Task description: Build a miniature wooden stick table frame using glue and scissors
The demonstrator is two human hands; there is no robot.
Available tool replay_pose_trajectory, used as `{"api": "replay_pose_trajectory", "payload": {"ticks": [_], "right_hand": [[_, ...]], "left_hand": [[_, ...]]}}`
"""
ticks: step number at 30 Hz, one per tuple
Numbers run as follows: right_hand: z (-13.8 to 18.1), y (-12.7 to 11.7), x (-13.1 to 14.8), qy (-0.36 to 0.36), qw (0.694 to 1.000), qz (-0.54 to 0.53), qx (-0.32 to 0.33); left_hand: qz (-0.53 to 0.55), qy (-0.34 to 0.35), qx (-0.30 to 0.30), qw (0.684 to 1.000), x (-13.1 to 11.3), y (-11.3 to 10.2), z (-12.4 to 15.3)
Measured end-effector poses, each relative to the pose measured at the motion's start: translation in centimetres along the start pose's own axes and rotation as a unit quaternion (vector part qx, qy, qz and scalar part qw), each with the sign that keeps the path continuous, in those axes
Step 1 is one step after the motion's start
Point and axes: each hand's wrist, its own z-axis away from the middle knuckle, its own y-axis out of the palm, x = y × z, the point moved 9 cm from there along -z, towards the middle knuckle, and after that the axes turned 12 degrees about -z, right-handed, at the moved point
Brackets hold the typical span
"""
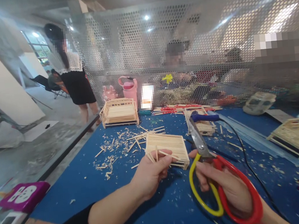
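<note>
My left hand (pixel 151 173) is closed around several short wooden sticks (pixel 157 154), whose ends poke out between the fingers. Right behind it sits a small slatted wooden piece (pixel 168 143) made of similar sticks; whether the hand touches it I cannot tell. A pair of scissors (pixel 201 144) with one yellow and one red handle loop is in my right hand (pixel 230 185), blades pointing up and away. Beyond the blades shows a blue-handled tool (pixel 204 117) with a black cord, partly hidden. Loose sticks (pixel 141 137) lie past the slatted piece.
A finished-looking miniature stick bed (pixel 119 113) stands at the back left, near a pink cup (pixel 130 91). Red-marked sticks (pixel 175 108) lie along a perforated metal screen (pixel 133 50). Wood scraps (pixel 106 159) litter the blue table (pixel 75 191). A person (pixel 73 80) stands at left.
</note>
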Motion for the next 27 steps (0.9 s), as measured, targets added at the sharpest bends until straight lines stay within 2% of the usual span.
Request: {"api": "replay_pose_trajectory", "payload": {"ticks": [2, 6, 10, 12, 14, 18, 23, 25, 27], "right_hand": [[0.2, 0.1, 0.1, -0.036, 0.999, 0.014, -0.027], [0.3, 0.5, -0.8, -0.032, 0.999, 0.026, -0.03], [0.2, -0.5, 0.1, -0.068, 0.996, 0.033, -0.041], [0.1, -0.8, 0.7, -0.077, 0.995, 0.052, -0.032], [0.2, -0.6, 1.1, -0.078, 0.992, 0.097, -0.007], [0.5, 0.5, 1.4, -0.076, 0.971, 0.225, 0.029], [0.7, 1.2, 1.0, -0.072, 0.958, 0.277, 0.026], [0.6, 1.0, 0.8, -0.068, 0.963, 0.26, 0.021], [0.5, 0.6, 1.0, -0.079, 0.972, 0.222, 0.004]], "left_hand": [[-0.023, 0.008, 0.022, 0.999, 0.4, 0.7, 0.3], [-0.07, 0.012, 0.075, 0.995, 0.9, 2.2, 0.8], [-0.061, -0.013, 0.1, 0.993, 1.4, 2.7, 1.1], [-0.038, -0.036, 0.102, 0.993, 1.7, 2.6, 1.1], [-0.064, -0.052, 0.134, 0.987, 1.9, 3.0, 1.1], [-0.215, -0.034, 0.217, 0.952, 1.5, 3.8, 1.6], [-0.396, 0.041, 0.233, 0.887, 0.5, 3.9, 2.0], [-0.388, 0.017, 0.234, 0.891, 0.8, 3.7, 2.0], [-0.329, -0.03, 0.238, 0.913, 1.4, 3.5, 1.9]]}}
